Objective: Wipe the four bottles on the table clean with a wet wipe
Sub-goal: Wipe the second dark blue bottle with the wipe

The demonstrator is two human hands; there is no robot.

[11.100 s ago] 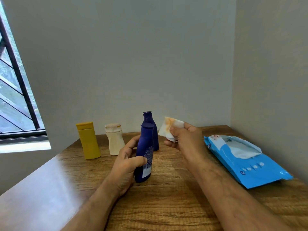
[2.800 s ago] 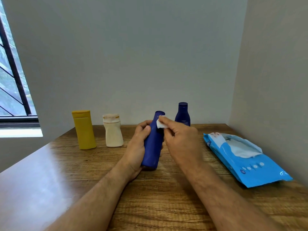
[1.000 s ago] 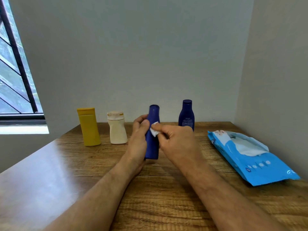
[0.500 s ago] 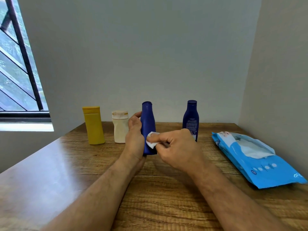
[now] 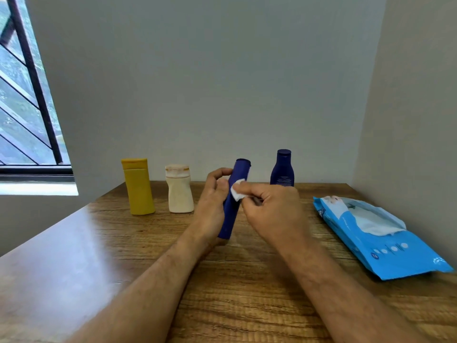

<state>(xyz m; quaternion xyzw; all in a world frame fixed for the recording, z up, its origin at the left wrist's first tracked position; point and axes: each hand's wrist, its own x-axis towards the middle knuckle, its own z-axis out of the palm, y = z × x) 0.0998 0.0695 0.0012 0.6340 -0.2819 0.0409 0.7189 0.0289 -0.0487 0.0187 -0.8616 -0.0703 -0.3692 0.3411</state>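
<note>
My left hand [image 5: 214, 206] grips a tall blue bottle [image 5: 233, 201] around its middle, tilted with its cap leaning right. My right hand [image 5: 269, 209] pinches a small white wet wipe [image 5: 238, 192] and presses it against the upper part of that bottle. A second dark blue bottle [image 5: 282, 169] stands upright behind my right hand. A cream bottle [image 5: 180, 193] and a yellow bottle [image 5: 138, 186] stand upright to the left, near the back of the wooden table [image 5: 235, 293].
A blue pack of wet wipes [image 5: 380, 238] lies open at the right of the table, close to the side wall. The back wall runs right behind the bottles. A barred window [image 5: 24, 107] is at the left.
The blue bottle in my left hand has tipped from upright to leaning right. My right hand has slid the wipe up from the bottle's lower part to its upper part.
</note>
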